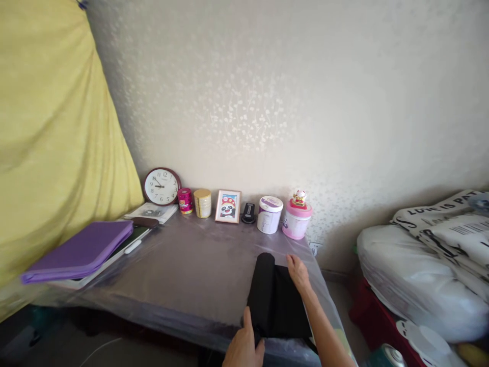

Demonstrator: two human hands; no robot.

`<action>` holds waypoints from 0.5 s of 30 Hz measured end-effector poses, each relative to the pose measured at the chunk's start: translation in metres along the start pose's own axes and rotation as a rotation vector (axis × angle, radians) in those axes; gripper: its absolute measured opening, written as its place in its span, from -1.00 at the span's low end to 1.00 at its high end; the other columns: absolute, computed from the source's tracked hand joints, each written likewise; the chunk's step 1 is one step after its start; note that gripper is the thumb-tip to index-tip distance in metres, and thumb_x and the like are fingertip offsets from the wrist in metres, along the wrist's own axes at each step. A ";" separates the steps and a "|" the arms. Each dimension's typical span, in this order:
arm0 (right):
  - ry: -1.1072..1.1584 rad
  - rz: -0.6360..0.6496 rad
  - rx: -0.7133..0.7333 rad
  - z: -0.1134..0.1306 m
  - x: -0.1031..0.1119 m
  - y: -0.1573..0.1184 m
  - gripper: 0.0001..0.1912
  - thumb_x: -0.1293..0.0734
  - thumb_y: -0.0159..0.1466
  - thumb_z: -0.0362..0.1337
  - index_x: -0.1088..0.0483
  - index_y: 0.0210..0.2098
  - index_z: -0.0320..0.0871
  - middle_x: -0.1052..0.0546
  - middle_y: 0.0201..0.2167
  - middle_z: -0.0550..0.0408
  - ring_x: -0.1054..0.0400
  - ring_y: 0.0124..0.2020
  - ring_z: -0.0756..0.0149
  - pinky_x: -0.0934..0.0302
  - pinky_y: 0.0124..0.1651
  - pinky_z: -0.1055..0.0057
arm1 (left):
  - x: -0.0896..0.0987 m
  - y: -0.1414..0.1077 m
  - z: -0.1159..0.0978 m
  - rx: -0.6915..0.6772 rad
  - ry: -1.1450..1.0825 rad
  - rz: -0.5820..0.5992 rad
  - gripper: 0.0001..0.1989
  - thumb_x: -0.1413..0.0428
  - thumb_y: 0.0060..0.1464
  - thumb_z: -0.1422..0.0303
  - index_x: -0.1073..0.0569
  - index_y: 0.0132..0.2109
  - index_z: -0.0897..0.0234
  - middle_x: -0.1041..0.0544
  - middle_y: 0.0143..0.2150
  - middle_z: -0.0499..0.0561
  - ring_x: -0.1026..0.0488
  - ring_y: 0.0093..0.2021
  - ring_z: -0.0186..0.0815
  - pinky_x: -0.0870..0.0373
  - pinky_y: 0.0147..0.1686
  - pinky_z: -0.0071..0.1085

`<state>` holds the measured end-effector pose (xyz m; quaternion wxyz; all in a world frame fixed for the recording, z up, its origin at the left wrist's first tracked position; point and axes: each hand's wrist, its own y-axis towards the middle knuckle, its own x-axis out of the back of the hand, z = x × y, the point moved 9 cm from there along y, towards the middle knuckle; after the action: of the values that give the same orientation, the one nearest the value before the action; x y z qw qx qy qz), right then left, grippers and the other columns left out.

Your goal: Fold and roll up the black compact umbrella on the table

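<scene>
A black cloth (290, 300), partly wound into a thick roll (263, 288), lies at the right front of the table. Its flat part spreads to the right of the roll and reaches the table's near edge. My left hand (244, 342) grips the near end of the roll, thumb along its left side. At the cloth's far right corner, my right hand (298, 272) is closed on the edge with fingers curled; the fingertips are partly hidden. My right forearm covers part of the cloth's right side.
Along the wall stand a clock (162, 186), a pink tin (185, 201), a yellow-lidded jar (202, 203), a panda picture frame (228, 206), a black object (248, 213) and two tubs (270, 216). A purple folder (82, 250) lies left. White bags (412, 275) are piled right.
</scene>
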<state>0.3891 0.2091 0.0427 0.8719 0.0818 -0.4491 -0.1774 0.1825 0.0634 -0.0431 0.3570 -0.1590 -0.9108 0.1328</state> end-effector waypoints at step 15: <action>0.088 0.099 -0.104 -0.013 0.028 -0.098 -0.63 -0.13 0.10 0.00 -0.39 -0.40 -0.13 -0.50 -0.48 0.03 -0.39 -0.39 0.18 -0.17 -0.35 0.38 | 0.005 -0.006 -0.007 -0.035 0.040 -0.060 -0.30 0.09 0.05 0.32 0.24 0.25 0.43 -0.38 -0.01 0.19 -0.35 -0.03 -0.27 -0.18 -0.11 -0.49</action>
<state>0.3918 0.1078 0.0265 0.9015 0.0217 -0.4040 -0.1536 0.1829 0.0605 -0.0333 0.3764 -0.1403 -0.9100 0.1029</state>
